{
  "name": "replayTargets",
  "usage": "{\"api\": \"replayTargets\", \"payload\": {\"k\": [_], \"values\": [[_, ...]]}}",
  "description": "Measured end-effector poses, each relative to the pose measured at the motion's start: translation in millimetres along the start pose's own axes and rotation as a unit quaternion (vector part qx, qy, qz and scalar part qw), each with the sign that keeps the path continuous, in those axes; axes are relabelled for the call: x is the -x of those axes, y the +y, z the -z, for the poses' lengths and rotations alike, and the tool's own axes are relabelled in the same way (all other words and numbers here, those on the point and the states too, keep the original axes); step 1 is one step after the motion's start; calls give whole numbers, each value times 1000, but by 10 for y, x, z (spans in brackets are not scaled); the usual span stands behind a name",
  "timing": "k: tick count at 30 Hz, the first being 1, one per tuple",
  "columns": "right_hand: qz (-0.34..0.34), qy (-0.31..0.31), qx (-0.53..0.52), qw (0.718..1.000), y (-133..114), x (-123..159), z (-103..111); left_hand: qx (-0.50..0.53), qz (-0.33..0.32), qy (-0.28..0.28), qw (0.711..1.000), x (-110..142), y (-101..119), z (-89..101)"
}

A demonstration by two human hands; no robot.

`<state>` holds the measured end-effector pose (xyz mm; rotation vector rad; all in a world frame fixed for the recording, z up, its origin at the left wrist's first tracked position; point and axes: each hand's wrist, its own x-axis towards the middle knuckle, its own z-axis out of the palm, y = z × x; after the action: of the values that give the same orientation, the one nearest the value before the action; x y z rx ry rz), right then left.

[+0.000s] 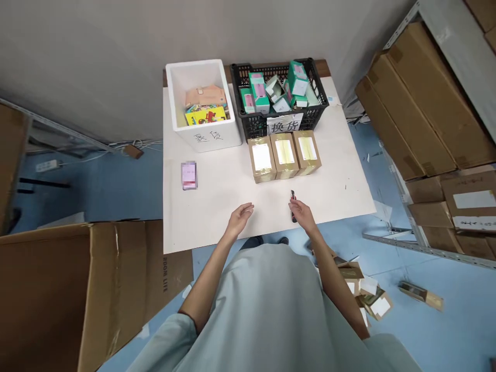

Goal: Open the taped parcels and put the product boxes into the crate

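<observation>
My left hand (239, 219) hovers over the front part of the white table (217, 201), fingers loosely bent and holding nothing. My right hand (304, 214) is to its right, its fingertips overlapping a black and red utility knife (293, 195). The fingers are not wrapped around the knife; whether they touch it I cannot tell. Beyond my hands, three taped brown cardboard boxes stand side by side: a left box (262, 158), a middle box (284, 154) and a right box (307, 150), each with a pale label on top.
A white foam bin (201, 139) holds yellow and brown packages. Beside it, a black crate (256, 125) contains several green-and-white boxes. A phone-like pink item (189, 175) lies at left. A large open carton (127, 289) stands at lower left; stacked cartons (411, 108) fill the right.
</observation>
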<state>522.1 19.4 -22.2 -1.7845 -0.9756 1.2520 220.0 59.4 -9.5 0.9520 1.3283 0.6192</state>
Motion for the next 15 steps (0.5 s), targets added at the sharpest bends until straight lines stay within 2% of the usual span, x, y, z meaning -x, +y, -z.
{"api": "replayTargets", "payload": {"k": [4,7,10,15], "values": [[10,-2,15,1000,-213,-268,-282,1,1,12,1000,-344,136,221],[20,9,19,1000,-307,-394,-424,-11,8,11,1000,-660,267,252],[23,11,18,1000,-364,-458,-520,-61,22,17,998,-968,404,142],[2,-3,25,1000,-450,-526,-563,-114,40,39,992,-1410,553,-182]]}}
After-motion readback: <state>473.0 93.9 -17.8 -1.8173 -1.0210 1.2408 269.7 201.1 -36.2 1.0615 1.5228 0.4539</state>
